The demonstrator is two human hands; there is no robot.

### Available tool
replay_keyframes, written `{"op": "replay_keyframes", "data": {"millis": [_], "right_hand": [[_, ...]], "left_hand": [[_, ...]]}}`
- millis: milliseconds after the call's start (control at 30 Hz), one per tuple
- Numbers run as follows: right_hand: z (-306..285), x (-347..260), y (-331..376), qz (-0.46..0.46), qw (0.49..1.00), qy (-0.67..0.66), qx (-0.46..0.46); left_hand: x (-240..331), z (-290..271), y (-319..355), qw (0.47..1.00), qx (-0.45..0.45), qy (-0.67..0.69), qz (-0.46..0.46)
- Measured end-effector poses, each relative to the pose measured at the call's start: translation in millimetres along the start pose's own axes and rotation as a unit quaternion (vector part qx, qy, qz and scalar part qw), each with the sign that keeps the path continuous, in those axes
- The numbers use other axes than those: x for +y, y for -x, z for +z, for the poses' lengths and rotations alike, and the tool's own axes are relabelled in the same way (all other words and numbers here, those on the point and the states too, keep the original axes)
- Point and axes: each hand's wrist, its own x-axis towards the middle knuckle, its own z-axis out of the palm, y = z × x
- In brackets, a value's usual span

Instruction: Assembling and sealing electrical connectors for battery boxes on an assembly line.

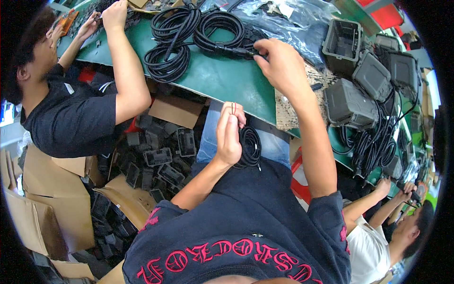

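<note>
My left hand (229, 137) is closed on a coil of black cable (250, 147), which hangs beside it in front of my lap. Thin red and dark wires (233, 109) stick up at its fingertips. Over the green table, my right hand (283, 65) reaches forward with thumb and forefinger apart. Between those fingertips lies the dark end of a black cable (248, 53); whether they touch it I cannot make out. Nearby on the tabletop rest several coils of black ribbed cable (219, 31), bunched together.
Clear plastic bags (302, 23) cover the far side of the green table (227, 78). Grey plastic housings (350, 102) and hanging black cables (376, 146) crowd the right. Cardboard boxes (56, 199) with dark parts stand lower left. Co-workers sit at left (75, 118) and right (373, 251).
</note>
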Motion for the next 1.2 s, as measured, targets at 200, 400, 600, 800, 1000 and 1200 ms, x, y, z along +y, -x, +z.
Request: {"op": "replay_keyframes", "data": {"millis": [200,400,600,800,1000,1200], "right_hand": [[5,7,-14,0.117,0.977,-0.137,-0.115],[-36,26,16,0.2,0.875,-0.416,-0.148],[-48,4,63,0.27,0.713,-0.644,-0.068],[-43,-6,94,0.24,0.611,-0.754,0.006],[-69,-24,110,0.293,0.572,-0.766,-0.004],[-89,-32,116,0.22,0.653,-0.723,0.04]], "left_hand": [[4,-12,-5,0.995,0.033,0.057,-0.071],[39,-10,-20,0.982,-0.057,0.135,-0.123],[121,9,-32,0.974,-0.106,0.178,-0.09],[111,9,-27,0.957,-0.188,0.121,-0.182],[118,30,-6,0.931,-0.172,0.237,-0.219],[117,55,-6,0.959,-0.172,0.092,-0.207]]}}
